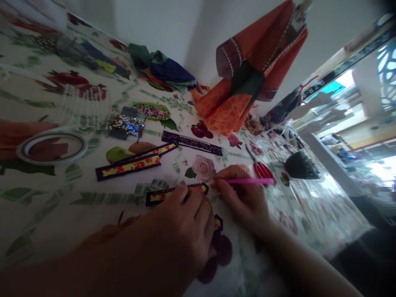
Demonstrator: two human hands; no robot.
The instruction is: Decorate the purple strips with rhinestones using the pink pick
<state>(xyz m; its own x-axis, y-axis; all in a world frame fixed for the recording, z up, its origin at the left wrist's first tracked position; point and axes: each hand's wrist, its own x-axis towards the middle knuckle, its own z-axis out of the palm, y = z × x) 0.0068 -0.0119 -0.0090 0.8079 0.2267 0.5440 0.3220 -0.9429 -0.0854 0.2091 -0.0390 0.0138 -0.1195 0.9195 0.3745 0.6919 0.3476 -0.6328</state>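
My left hand [192,218] is closed, its fingers curled over a dark-edged yellow and red patterned strip [157,197] on the tablecloth. The strip's pointed end shows just past those fingers. A similar pointed end [218,223] peeks out beside the same hand, mostly hidden. Close to the strip's tip, my right hand [244,200] pinches a thin pink stick-like tool [250,181], which points left; its tip is too small to make out. Two more patterned strips [133,166] lie beyond my left hand, near a dark purple strip with white beads [192,142].
Red-handled scissors [262,171] lie right of my right hand. Farther back are a green dish of beads [152,110], a pile of sequins [125,126], bead strings [85,107] and a tape roll [52,147]. An orange doll-sized dress [247,78] stands by the wall.
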